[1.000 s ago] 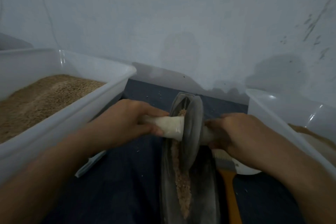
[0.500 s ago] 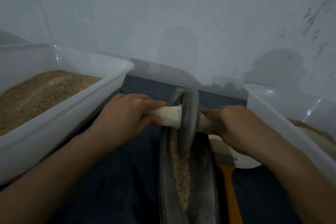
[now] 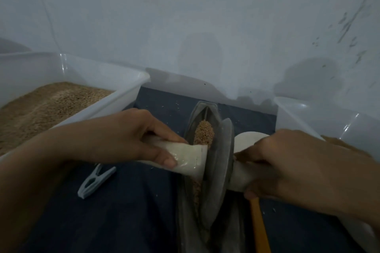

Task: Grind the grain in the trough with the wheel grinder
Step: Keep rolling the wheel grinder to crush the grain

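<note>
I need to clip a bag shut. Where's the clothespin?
In the head view the clothespin lies on the dark cloth, lower left, just below the left hand and beside the grain bin.

A scuffed pale wall (image 3: 205, 16) rises behind a dark blue floor covering (image 3: 127, 211) in dim light.

Grey wheel grinder (image 3: 221, 162) with white handles, tan grain (image 3: 202, 132), dark blue cloth (image 3: 127, 211), orange brush handle (image 3: 259, 226).

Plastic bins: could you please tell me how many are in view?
2. One bin holding grain sits at the left; another bin sits at the right, its contents mostly hidden by the right hand.
</note>
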Demonstrator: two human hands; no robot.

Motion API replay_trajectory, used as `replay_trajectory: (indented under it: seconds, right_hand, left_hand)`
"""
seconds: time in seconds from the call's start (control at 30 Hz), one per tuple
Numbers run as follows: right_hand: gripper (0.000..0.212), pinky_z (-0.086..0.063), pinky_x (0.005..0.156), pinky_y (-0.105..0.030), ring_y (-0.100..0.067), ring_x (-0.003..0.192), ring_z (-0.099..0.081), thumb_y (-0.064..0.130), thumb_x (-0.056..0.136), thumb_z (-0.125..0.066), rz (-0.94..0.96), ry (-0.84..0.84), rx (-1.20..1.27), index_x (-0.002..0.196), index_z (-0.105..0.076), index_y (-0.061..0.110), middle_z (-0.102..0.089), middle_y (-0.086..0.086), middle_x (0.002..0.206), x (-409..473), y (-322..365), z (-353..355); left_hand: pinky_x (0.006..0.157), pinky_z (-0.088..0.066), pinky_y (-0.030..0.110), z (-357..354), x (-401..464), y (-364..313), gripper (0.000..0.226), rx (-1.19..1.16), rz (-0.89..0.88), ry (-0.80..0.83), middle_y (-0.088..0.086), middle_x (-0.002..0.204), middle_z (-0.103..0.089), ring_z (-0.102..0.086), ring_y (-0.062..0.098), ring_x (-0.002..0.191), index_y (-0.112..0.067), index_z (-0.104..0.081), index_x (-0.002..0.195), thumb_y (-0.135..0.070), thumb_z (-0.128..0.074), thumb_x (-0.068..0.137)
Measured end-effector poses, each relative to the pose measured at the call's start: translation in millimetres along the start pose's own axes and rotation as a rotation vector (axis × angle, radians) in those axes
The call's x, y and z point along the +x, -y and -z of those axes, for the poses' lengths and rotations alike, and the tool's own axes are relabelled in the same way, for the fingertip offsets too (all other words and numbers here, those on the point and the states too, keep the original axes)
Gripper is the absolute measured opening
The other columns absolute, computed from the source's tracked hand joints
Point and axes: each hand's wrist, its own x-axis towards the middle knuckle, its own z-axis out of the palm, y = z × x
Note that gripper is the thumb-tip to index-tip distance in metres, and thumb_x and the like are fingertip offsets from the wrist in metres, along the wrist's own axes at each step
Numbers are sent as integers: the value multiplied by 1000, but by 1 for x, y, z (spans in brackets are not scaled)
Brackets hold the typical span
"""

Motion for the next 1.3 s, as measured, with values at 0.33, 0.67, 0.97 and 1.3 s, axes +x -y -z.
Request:
replay_trajectory:
  seconds: [0.33, 0.67, 0.97, 1.3]
  right_hand:
    - [56, -38, 90, -25, -16, 117, -45, 21, 95, -49, -133, -244, 17, 143, -27, 36, -51, 2, 129, 50, -24, -36]
    - [27, -41, 68, -18, -4, 85, -58, 43, 87, -58, -14, -51, -22, 113, -60, 37, -65, 10, 94, 22, -11, -15]
    - [34, -48, 78, -24, -5, 87, -58, 49, 85, -57, -30, -48, 55, 119, -56, 41, -63, 10, 98, 12, -5, -10]
    - [45, -36, 86, -25, -14, 112, -47, 29, 96, -47, -109, -274, 68, 139, -38, 33, -55, 3, 124, 48, -24, -36]
  left_hand:
    - [89, -43, 32, -37, 31, 29, 47, 537, 62, -585, -7, 112, -65, -60, 14, 102, -36, -53, 128, -42, -62, 83]
    - [75, -39, 1, -11, 11, 13, 36, 101, 28, -215, -31, 96, -66, -58, -13, 92, -58, -59, 103, -51, -68, 68]
    - [76, -36, -2, -6, 8, 7, 40, 99, 66, -88, -40, 95, -61, -55, -19, 93, -59, -58, 103, -61, -57, 64]
    - [86, -44, 33, -32, 30, 31, 46, 568, 53, -540, -6, 111, -64, -59, 15, 101, -35, -52, 129, -46, -56, 85]
